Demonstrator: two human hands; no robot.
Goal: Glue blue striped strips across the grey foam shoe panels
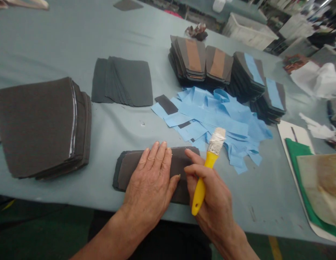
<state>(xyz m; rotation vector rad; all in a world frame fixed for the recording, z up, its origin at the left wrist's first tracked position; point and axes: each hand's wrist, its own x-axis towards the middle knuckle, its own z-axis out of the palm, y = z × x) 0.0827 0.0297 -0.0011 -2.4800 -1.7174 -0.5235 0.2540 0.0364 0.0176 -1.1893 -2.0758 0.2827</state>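
A dark brown fabric piece (181, 191), folded or layered over a darker sheet, lies near the table's front edge. Flat on top of it rests my left hand (150, 180), its fingers stretched out and side by side. My right hand (214, 191) grips a paintbrush (203, 187) with a yellow handle, its whitish, coated bristles pointing up and away. The index finger of that hand reaches to the piece's right end. Just beyond the brush lies a loose heap of light blue strips (224, 119), with a few small dark strips among them.
At left stands a thick stack of brown panels (35, 126); behind it, dark sheets (130, 81) are fanned out. Banded stacks (193, 57) line the back right. A green sheet (298, 155) on a white board lies at right. Beyond the table is a white crate (249, 30).
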